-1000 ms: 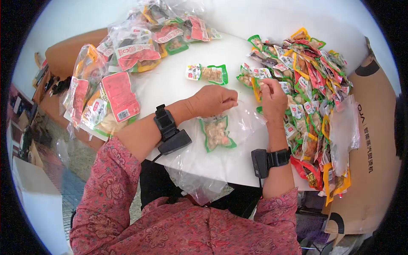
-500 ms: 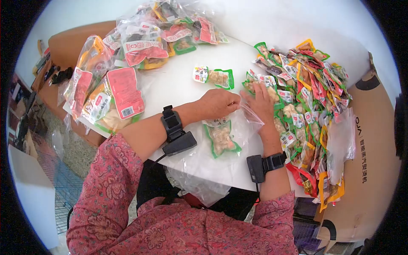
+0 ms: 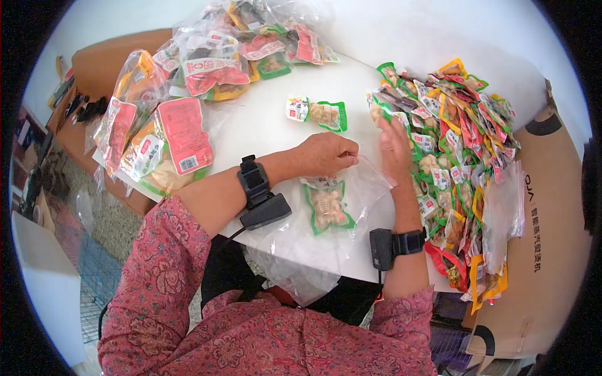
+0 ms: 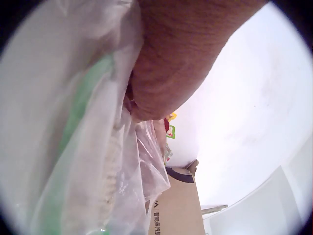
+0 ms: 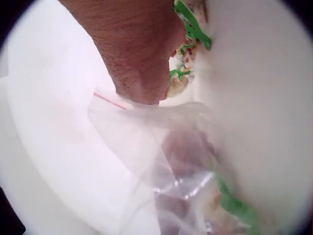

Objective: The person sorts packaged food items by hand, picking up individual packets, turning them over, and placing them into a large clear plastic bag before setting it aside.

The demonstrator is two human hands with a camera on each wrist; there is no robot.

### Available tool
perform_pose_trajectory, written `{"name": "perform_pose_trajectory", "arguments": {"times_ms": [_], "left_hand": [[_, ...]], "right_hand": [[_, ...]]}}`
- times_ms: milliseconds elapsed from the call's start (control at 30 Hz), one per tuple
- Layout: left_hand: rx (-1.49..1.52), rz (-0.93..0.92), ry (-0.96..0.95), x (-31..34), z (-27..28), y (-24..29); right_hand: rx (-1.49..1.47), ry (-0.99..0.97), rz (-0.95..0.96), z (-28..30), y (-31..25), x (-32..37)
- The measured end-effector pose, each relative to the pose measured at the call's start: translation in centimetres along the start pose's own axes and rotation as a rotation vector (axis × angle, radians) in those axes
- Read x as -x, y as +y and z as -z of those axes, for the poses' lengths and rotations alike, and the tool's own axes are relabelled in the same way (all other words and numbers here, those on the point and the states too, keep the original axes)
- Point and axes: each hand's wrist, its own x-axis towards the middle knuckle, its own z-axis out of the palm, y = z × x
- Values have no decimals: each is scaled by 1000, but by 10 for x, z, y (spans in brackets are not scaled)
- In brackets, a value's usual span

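My left hand (image 3: 329,153) pinches the top edge of a clear zip bag (image 3: 370,182) over the white table. Inside the bag lies a green-edged food packet (image 3: 327,203); in the left wrist view the plastic (image 4: 151,166) hangs below the curled fingers. My right hand (image 3: 395,150), a little blurred, is at the near side of the packet pile and holds a green-edged packet (image 3: 379,108) at its fingertips. The thumb is hidden in the head view. In the right wrist view the bag's red zip line (image 5: 110,100) runs close beside that hand.
A second green-edged packet (image 3: 316,113) lies beyond my left hand. Filled clear bags (image 3: 182,138) stand at the left and back. The heap of small packets (image 3: 451,125) covers the right side, with flat empty bags (image 3: 505,207) and a cardboard box (image 3: 539,250) beside it.
My right hand first reached over the pile, then came down by the bag's mouth and is now back among the packets, with one tilted up. The left hand stays on the bag.
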Motion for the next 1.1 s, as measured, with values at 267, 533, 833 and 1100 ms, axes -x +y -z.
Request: {"name": "perform_pose_trajectory", "arguments": {"times_ms": [267,533,833,1100], "left_hand": [[111,154,-61,0,2,7],[125,91,-1,-1,-1,4],[177,148,-6,-1,-1,5],[390,190,44,-2,-5,0]], "right_hand": [[-48,-106,33,9,-26,-1],[35,-253,-28,6,-25,5],[36,-169,1,-1,-29,6],[63,-187,17,-4,-27,9]]}}
